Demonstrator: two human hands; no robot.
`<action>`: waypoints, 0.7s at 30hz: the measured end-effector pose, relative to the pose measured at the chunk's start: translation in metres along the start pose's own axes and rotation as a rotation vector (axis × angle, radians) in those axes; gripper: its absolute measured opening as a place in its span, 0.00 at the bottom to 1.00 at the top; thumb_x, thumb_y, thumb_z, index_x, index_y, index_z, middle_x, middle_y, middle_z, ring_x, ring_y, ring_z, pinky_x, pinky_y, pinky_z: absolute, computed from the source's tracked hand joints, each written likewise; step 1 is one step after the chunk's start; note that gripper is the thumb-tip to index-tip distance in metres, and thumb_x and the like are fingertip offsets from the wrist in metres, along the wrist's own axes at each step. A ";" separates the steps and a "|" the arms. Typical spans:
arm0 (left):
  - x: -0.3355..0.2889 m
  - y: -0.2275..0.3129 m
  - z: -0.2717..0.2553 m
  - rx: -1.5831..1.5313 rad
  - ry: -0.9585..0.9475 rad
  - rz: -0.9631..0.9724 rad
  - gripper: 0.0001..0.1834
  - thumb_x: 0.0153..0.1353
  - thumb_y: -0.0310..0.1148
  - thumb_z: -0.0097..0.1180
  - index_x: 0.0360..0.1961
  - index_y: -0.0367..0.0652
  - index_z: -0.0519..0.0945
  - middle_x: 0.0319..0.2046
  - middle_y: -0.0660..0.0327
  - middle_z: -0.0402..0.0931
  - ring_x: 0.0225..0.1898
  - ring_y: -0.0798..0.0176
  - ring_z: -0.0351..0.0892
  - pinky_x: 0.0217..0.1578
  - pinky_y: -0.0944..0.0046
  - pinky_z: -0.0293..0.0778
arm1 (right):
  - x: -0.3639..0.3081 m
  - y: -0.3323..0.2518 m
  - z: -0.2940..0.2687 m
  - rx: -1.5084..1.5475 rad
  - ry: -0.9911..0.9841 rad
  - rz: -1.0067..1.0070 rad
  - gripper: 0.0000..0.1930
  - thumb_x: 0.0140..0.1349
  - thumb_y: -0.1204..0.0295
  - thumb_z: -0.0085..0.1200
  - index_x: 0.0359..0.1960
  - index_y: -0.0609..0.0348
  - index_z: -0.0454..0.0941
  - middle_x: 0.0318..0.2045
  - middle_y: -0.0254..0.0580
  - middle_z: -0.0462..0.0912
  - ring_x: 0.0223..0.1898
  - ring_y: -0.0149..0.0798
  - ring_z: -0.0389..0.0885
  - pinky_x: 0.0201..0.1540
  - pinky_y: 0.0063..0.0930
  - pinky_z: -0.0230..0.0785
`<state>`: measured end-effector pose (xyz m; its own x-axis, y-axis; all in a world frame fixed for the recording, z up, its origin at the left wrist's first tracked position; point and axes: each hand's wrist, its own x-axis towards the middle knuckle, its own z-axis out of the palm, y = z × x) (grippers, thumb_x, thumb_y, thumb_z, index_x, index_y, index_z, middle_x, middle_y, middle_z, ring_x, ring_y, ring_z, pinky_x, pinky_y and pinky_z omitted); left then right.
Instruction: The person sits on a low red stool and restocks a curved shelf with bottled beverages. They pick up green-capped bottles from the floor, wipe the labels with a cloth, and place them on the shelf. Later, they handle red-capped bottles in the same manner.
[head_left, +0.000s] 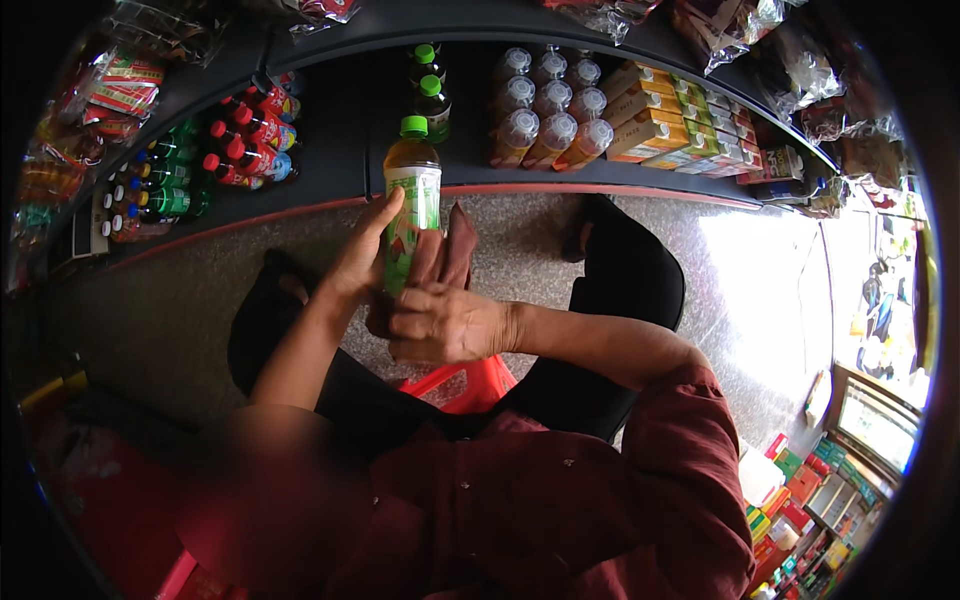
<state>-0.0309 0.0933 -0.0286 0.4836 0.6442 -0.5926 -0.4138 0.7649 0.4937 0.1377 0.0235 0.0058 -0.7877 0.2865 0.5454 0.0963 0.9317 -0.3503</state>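
My left hand (362, 252) is closed around a plastic drink bottle (412, 165) with a green cap, amber contents and a green-and-white label. The bottle points away from me, cap toward the shelf. A brownish-red cloth (459, 248) is bunched in my closed right hand (445, 322) and lies against the bottle's label and lower part. The bottle's base is hidden behind my right hand, whose fingers are slightly blurred.
Beyond my hands runs a dark low shelf (340, 150) with a red front edge. On it stand green-capped bottles (431, 105), clear-capped bottles (553, 125), stacked cartons (645, 120) and red-capped bottles (250, 150). Between my legs is a red plastic object (470, 385).
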 end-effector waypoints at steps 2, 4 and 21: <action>-0.004 -0.001 0.004 0.076 0.012 0.050 0.24 0.64 0.52 0.55 0.50 0.45 0.73 0.37 0.65 0.76 0.37 0.68 0.78 0.39 0.65 0.77 | 0.001 -0.005 -0.002 0.000 -0.018 -0.086 0.11 0.50 0.65 0.54 0.35 0.52 0.79 0.40 0.34 0.74 0.46 0.40 0.71 0.48 0.30 0.70; -0.008 0.001 0.009 0.115 0.039 0.025 0.24 0.64 0.53 0.54 0.51 0.45 0.73 0.36 0.65 0.76 0.37 0.69 0.78 0.38 0.66 0.77 | 0.002 -0.007 -0.004 -0.016 -0.009 -0.127 0.12 0.49 0.65 0.54 0.34 0.52 0.79 0.40 0.33 0.74 0.45 0.39 0.72 0.48 0.29 0.69; -0.002 -0.019 -0.017 0.210 -0.202 0.051 0.32 0.68 0.55 0.43 0.62 0.42 0.66 0.56 0.59 0.69 0.59 0.64 0.69 0.56 0.65 0.70 | 0.001 0.040 -0.021 -0.121 0.095 0.270 0.14 0.48 0.69 0.64 0.39 0.51 0.80 0.39 0.34 0.74 0.42 0.40 0.73 0.44 0.32 0.73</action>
<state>-0.0377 0.0771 -0.0477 0.6190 0.6536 -0.4355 -0.2827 0.7027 0.6529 0.1539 0.0662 0.0081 -0.6636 0.5417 0.5159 0.3703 0.8371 -0.4026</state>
